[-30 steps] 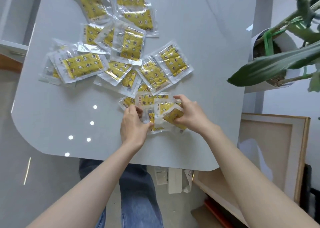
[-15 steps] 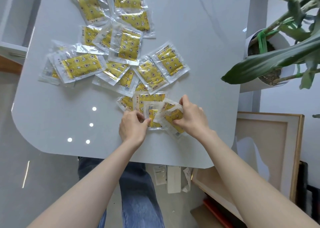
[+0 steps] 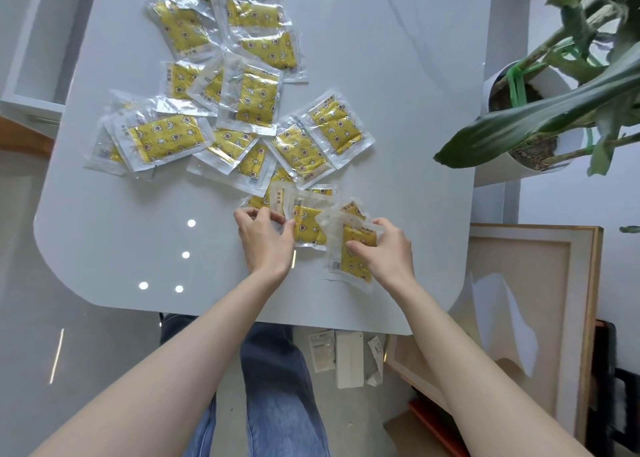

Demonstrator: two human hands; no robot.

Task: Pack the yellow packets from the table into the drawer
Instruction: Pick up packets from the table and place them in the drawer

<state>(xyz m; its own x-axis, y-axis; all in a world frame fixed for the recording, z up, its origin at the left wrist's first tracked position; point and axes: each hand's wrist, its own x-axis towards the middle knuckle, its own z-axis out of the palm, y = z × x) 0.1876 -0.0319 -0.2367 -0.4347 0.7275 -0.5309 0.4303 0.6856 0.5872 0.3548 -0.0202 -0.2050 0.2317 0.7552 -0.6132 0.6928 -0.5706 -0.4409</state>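
Several yellow packets point(image 3: 162, 141) in clear wrappers lie scattered and overlapping across the white table point(image 3: 398, 110). Near the table's front edge, my left hand point(image 3: 265, 240) pinches the left edge of one yellow packet point(image 3: 308, 228) from a small overlapping bunch. My right hand point(image 3: 386, 252) holds another yellow packet point(image 3: 353, 262) lying lengthwise toward me, thumb on top of it. An open white drawer point(image 3: 31, 58) shows at the far left, beside the table.
A white pot with a large green plant point(image 3: 540, 110) stands off the table's right side, its leaves reaching over the edge. A framed board point(image 3: 536, 318) leans at the lower right. Small boxes and papers point(image 3: 346, 356) lie on the floor by my legs.
My right hand has drawn one packet out of the bunch, down and to the right. My left hand stays on the bunch's left side.
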